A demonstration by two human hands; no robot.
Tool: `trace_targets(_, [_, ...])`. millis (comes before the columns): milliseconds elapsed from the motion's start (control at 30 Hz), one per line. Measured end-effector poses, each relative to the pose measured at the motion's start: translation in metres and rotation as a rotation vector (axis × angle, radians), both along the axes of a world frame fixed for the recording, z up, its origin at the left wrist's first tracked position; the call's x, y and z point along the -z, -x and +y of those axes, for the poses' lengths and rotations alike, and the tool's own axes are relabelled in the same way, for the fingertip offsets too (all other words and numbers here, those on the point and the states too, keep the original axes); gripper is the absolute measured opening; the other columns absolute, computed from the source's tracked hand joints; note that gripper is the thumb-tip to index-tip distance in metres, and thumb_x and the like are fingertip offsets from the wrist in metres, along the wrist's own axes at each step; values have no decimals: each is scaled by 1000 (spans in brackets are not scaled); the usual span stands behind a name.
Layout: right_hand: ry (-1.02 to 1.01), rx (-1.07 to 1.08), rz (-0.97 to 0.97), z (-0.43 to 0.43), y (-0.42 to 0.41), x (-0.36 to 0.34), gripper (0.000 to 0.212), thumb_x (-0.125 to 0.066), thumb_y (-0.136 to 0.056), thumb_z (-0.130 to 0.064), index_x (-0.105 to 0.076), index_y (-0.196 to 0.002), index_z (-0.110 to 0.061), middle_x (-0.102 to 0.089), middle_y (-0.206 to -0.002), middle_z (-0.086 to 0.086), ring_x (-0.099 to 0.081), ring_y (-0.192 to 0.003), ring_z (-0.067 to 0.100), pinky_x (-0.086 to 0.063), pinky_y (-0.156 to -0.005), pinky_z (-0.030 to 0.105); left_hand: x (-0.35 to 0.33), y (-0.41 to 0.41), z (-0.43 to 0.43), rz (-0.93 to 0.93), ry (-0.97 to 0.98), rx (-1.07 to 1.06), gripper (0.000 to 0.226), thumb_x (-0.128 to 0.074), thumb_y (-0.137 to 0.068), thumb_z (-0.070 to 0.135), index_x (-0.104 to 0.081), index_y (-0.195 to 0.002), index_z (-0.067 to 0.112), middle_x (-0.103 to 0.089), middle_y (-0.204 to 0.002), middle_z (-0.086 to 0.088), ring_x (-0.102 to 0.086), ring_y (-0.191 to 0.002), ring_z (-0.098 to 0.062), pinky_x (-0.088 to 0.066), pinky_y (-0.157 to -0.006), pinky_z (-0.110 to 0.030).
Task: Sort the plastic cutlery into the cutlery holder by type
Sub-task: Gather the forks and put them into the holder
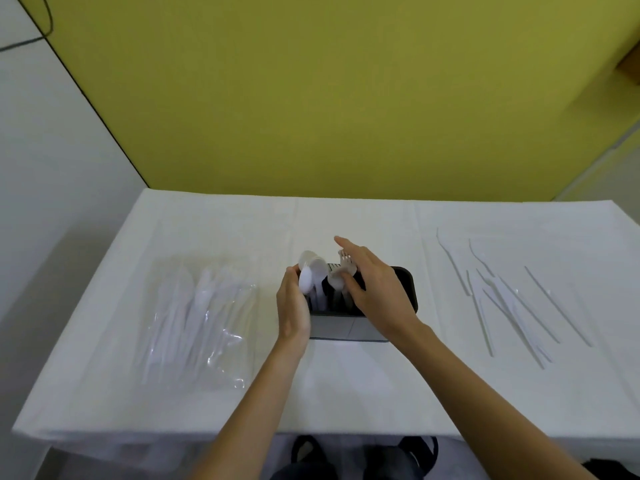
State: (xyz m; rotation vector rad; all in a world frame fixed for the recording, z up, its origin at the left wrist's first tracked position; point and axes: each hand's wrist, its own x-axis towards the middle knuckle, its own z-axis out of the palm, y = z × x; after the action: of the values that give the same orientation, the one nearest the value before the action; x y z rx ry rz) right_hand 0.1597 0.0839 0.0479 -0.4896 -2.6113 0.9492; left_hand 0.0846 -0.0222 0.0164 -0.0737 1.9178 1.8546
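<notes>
A dark cutlery holder [349,329] stands in the middle of the white table. White plastic spoons [311,275] stand in its left compartment and white forks [341,273] in the one beside it. My left hand [292,306] rests against the holder's left side, with the thumb touching the spoons. My right hand [375,287] hovers over the holder's right half, fingers spread, thumb near the forks; I cannot see anything held in it. Several white plastic knives [502,296] lie loose on the table to the right.
A clear plastic bag [197,313] holding more white cutlery lies on the left of the table. The table [346,386] is covered with a white cloth and backs onto a yellow wall. Dark shoes show under the near edge.
</notes>
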Motion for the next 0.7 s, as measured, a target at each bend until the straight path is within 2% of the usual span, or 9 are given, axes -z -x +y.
trace_targets(67, [-43,-25,33,1,2,2,39,-45,-96,-9,-52,-132,-21,-64,-114,-2,-60,-98,18,-52,-79,39,1,0,0,7,12,7,35,-29,-99,30,-48,-79,9,-44,-75,-8,-36,-69,-19,-29,-59,-27])
trace_targets(167, [-160,-30,18,6,1,10,39,-46,-91,0,-59,-126,-11,-66,-119,5,-61,-107,25,-52,-86,43,0,0,1,-17,-5,-11,31,-30,-100,31,-46,-80,13,-42,-77,-8,-34,-73,-19,-27,-59,-27])
trace_targets(233, [-210,-3,-32,9,1,16,48,-46,-89,6,-50,-135,-6,-62,-125,11,-57,-114,30,-47,-95,40,1,1,2,-18,-21,-28,33,-30,-101,31,-45,-78,13,-44,-75,-8,-36,-74,-19,-28,-60,-28])
trace_targets(333, [-191,-13,-132,11,-1,17,61,-39,-90,7,-26,-148,-6,-55,-129,13,-50,-116,31,-36,-99,33,4,2,3,-28,-17,-24,38,-29,-102,35,-48,-79,12,-46,-76,-8,-39,-75,-19,-29,-61,-29])
trace_targets(400, [-154,-43,-166,11,-4,15,66,-35,-90,8,-15,-151,-6,-45,-140,13,-39,-130,30,-22,-113,35,0,3,2,-40,-19,-27,45,-25,-103,38,-57,-79,16,-55,-76,-3,-46,-73,-17,-34,-63,-27])
trace_targets(433, [-135,-54,-159,13,-8,13,65,-33,-91,8,-11,-151,-6,-38,-147,13,-31,-138,28,-13,-117,36,-4,5,2,-37,-28,-37,46,-23,-104,38,-61,-86,19,-60,-80,-1,-51,-75,-15,-37,-65,-25])
trace_targets(533, [-50,-19,-74,22,-23,7,57,-30,-99,-3,-11,-152,-10,-22,-158,5,-14,-147,18,1,-118,25,-22,16,5,59,-66,-57,48,-21,-104,38,-63,-109,17,-65,-116,-1,-57,-111,-13,-41,-91,-22])
trace_targets(600, [31,64,-1,35,-35,0,53,-33,-101,-8,-18,-151,-12,-22,-158,1,-15,-147,14,-1,-120,25,-43,23,13,189,-58,-52,47,-22,-105,36,-62,-117,14,-60,-128,1,-48,-126,-11,-32,-97,-18])
trace_targets(700, [88,222,66,60,-61,-7,48,-37,-101,-12,-27,-148,-12,-31,-154,2,-25,-144,16,-17,-119,36,-81,17,35,405,-46,-6,40,-28,-105,28,-60,-123,13,-57,-123,9,-46,-118,-1,-30,-85,2])
